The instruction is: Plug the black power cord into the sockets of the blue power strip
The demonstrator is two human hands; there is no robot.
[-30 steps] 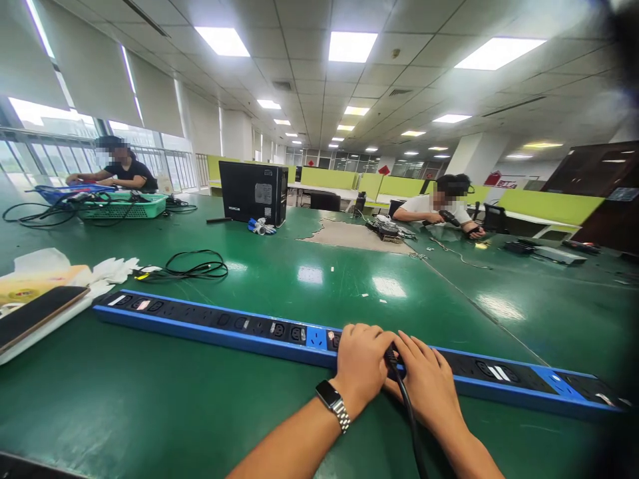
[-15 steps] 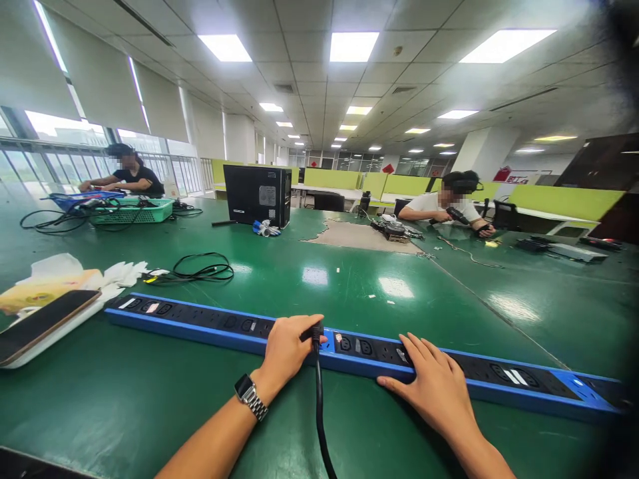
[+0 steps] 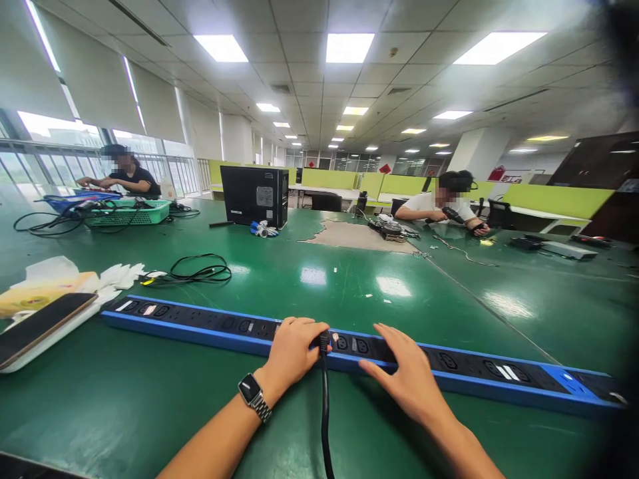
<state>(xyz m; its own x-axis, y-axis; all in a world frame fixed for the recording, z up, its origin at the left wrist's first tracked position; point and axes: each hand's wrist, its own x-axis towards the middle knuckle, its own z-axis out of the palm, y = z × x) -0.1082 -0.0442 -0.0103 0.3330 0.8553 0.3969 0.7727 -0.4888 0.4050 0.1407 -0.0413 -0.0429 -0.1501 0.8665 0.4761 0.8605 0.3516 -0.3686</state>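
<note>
A long blue and black power strip lies across the green table in front of me. My left hand, with a watch on its wrist, grips a black power plug over the strip's middle. Its cable hangs down toward me. Whether the plug's pins sit in a socket is hidden. To the right, my right hand hovers at the strip with thumb and fingers spread, holding nothing.
Left of the strip lie a phone-like slab and tissues. Beyond are a coiled black cable, a computer case, gloves and a green basket. Two people work at the table's far side.
My right hand has lifted off the strip and shifted left, closer to the plug. My left hand with the plug has moved slightly right. The view has turned a little.
</note>
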